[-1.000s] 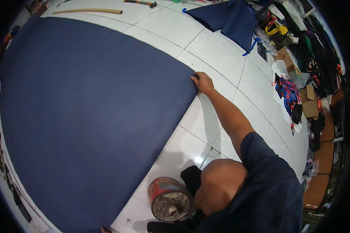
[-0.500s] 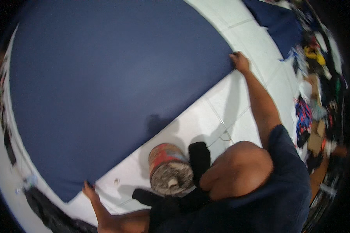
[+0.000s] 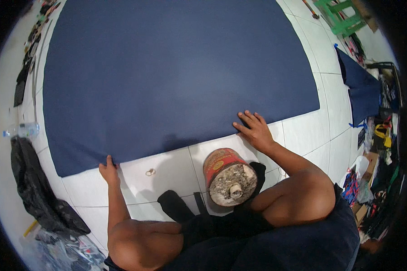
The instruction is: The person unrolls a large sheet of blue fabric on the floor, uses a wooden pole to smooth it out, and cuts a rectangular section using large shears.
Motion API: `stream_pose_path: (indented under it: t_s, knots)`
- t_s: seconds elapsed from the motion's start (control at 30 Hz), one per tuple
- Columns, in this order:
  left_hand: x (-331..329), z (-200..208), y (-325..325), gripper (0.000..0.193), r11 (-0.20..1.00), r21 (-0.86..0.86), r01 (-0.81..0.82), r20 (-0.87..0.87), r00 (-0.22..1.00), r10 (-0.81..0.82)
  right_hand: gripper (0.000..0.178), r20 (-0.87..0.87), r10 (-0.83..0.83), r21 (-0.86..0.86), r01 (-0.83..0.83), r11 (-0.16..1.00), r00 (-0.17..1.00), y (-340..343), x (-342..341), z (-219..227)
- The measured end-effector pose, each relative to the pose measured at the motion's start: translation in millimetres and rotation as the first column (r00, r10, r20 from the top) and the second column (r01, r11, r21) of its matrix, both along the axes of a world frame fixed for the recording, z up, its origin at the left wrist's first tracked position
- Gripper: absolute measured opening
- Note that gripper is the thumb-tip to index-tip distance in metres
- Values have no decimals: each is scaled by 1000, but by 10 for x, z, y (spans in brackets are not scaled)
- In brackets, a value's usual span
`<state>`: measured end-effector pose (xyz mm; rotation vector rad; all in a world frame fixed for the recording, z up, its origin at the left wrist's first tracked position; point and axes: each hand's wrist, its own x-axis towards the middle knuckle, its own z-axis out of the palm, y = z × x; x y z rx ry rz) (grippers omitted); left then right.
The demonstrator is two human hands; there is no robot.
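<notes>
A wide sheet of navy blue fabric (image 3: 181, 67) is spread over the white tiled floor, its near edge running just in front of me. At the near left part of that edge, my left hand (image 3: 109, 172) pinches the fabric, and small creases run from its fingers. My right hand (image 3: 257, 132) rests flat on the fabric by the near edge, right of the middle, with its fingers spread. Between my knees stands a round red-and-brown can (image 3: 228, 176) with a rough grey top and a pale knob in the middle.
Small ring-like bits (image 3: 150, 172) lie on the tiles. At left are a black cloth bundle (image 3: 43, 187), a plastic bottle (image 3: 25, 130) and clear plastic bags (image 3: 63, 253). Another navy piece (image 3: 362, 90), mixed clutter (image 3: 371, 180) and a green stool (image 3: 341, 16) line the right side.
My right hand has let go of the fabric's right corner and moved left along the edge, now lying flat. My left hand stays at the edge. The view has turned and shifted.
</notes>
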<state>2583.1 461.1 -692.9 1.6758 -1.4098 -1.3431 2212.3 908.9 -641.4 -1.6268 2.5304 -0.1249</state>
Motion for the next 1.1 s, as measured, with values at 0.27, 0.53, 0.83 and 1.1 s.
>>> stream_pose_path:
  t_s: [0.27, 0.53, 0.83, 1.1]
  knots:
    - [107, -134, -41, 28, 995, 4, -95, 33, 995, 95, 54, -41, 22, 12, -22, 1000, 999, -100, 48, -108]
    - [637, 63, -1152, 46, 798, -47, -601, -292, 772, 565, 62, 57, 16, 112, -23, 993, 998, -156, 106, 160]
    - [1351, -36, -1597, 63, 800, -244, -548, 394, 698, 598, 62, 113, 59, 115, -72, 991, 992, -153, 65, 185]
    - [104, 423, -21, 52, 567, -445, 693, 583, 705, -405, 57, 83, 29, 94, -37, 995, 996, -74, 78, 193]
